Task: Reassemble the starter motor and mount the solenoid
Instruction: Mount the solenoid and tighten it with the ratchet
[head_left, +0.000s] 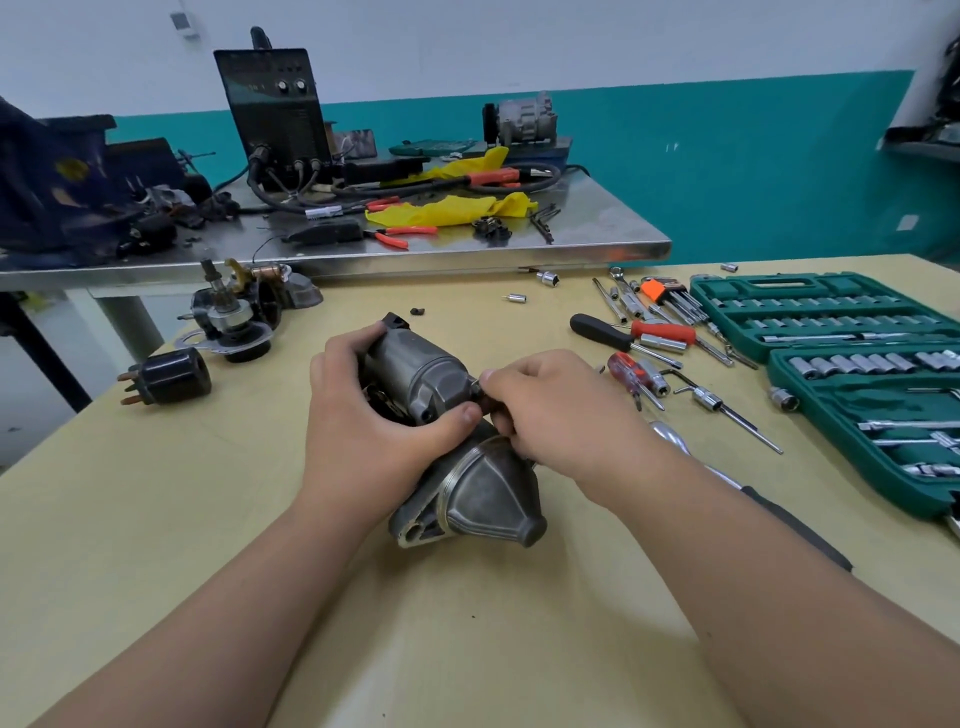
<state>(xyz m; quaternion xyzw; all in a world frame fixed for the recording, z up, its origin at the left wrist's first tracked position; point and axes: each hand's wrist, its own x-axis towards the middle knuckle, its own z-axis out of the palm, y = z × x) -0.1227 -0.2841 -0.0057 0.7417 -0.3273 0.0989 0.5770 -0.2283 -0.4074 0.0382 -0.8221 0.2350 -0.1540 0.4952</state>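
A grey starter motor (415, 369) lies on the yellow table (156, 519), its cone-shaped nose housing (488, 499) pointing toward me. My left hand (363, 415) grips the cylindrical body from the left, thumb pressed near the joint. My right hand (550, 410) pinches a small dark part with a thin metal pin against the motor's right side; the part is mostly hidden by my fingers. A black solenoid (171, 376) with copper terminals lies apart at the left.
Loose starter parts (234, 317) sit at the back left. Screwdrivers (634, 338), hex keys and loose sockets lie right of the motor, beside an open green socket set (852, 364). A ratchet handle (675, 439) lies under my right forearm. A cluttered steel bench (363, 244) stands behind.
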